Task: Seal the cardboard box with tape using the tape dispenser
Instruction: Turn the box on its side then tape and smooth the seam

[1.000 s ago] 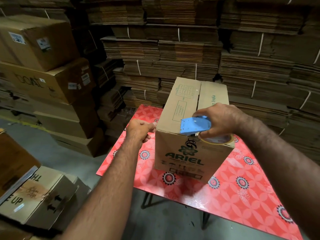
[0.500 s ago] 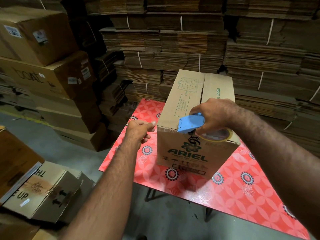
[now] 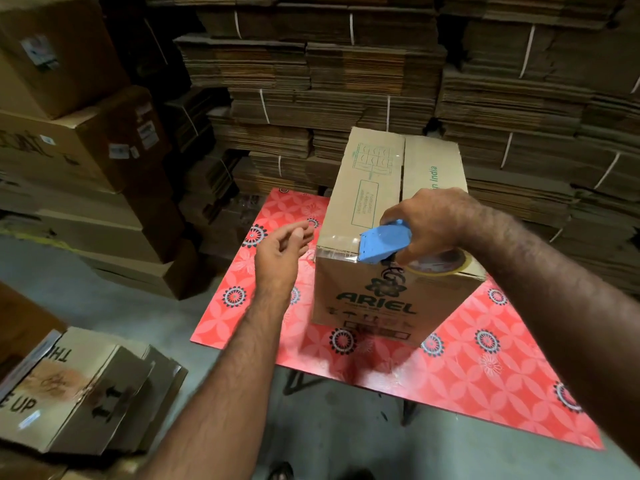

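Tape dispenser [image 3: 379,242], blue, sits at the near top edge of the cardboard box [image 3: 388,209], its blade end pointing toward 9 o'clock, with the tape roll [image 3: 440,263] trailing at its 3 o'clock side. The right hand [image 3: 429,223] grips the dispenser, fingers [image 3: 408,252] curled round the body so that most of the handle is hidden. A glossy strip of clear tape [image 3: 337,251] lies along that near edge, from the blade toward the box's left corner and folded partly down the front face. The box stands on the red patterned tabletop [image 3: 485,368], at 12 o'clock from the viewer.

The left hand [image 3: 280,251] hangs just beside the box's left side at 9 o'clock, fingers loosely spread and holding nothing; whether a fingertip touches the cardboard I cannot tell.

The step in hand looks like finishing this edge strip. To do it well, the dispenser should keep firm downward pressure so the tape beds without bubbles, then tilt sharply so the blade bites and cuts cleanly. The free hand would best steady the box at its left wall, then smooth the loose end round the corner. The centre seam between the top flaps [image 3: 401,168] shows no clear gloss, so it probably needs taping too.
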